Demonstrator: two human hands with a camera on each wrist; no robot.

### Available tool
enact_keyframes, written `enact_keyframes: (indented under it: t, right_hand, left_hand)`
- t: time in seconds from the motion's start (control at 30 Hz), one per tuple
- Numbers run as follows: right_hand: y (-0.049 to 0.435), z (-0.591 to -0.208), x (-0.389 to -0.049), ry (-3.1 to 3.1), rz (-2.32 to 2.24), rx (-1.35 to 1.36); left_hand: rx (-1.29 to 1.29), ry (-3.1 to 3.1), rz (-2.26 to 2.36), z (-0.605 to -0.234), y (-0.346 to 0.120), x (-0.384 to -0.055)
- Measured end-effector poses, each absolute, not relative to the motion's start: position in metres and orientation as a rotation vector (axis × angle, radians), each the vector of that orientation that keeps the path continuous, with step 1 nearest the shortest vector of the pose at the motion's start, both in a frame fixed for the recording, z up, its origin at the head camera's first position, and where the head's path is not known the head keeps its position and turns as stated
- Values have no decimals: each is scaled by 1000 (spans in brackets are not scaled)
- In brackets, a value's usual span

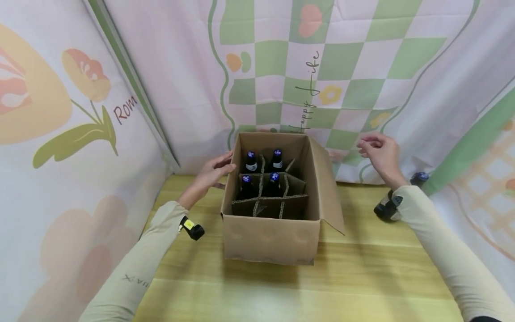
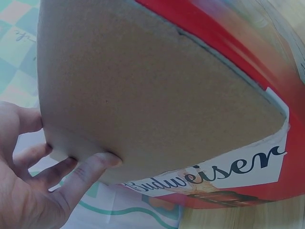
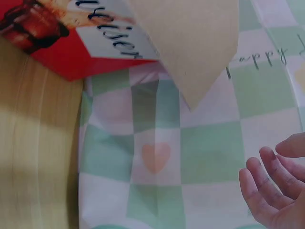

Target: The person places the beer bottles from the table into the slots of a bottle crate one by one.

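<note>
A cardboard box (image 1: 271, 239) stands on the wooden table, its top open. Cardboard dividers (image 1: 281, 200) split its inside into cells. Several dark bottles with blue caps (image 1: 251, 162) stand in the left and middle cells of the back and middle rows. My left hand (image 1: 211, 172) is at the box's far left side; in the left wrist view its thumb lies on a brown flap (image 2: 157, 90) and its fingers pass behind the flap's edge. My right hand (image 1: 380, 154) is raised in the air right of the box, fingers loosely curled, holding nothing.
The right flap (image 1: 327, 188) of the box slopes outward. A dark, blue-topped object (image 1: 420, 179) is partly hidden behind my right wrist. A patterned curtain (image 1: 277, 58) hangs behind the wooden table (image 1: 362, 273). Red Budweiser print (image 2: 238, 167) covers the box's outer side.
</note>
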State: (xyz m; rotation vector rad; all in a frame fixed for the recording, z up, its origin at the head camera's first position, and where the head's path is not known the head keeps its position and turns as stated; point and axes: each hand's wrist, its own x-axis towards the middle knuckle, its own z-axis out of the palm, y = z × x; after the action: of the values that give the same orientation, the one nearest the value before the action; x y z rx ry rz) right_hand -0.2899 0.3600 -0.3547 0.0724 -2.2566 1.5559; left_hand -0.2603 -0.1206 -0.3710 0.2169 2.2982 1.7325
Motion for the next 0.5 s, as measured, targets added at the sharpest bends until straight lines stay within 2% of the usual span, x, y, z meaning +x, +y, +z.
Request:
enact_keyframes:
  t: [0.23,0.5]
  right_hand:
    - [380,-360,-282,-2262,1483,-40]
    - [396,-376,-270,-2399,1045,-204]
  left_hand:
    - [242,2286,1743,-372,-121,-260]
    - [220,2260,1763,-372,-121,-261]
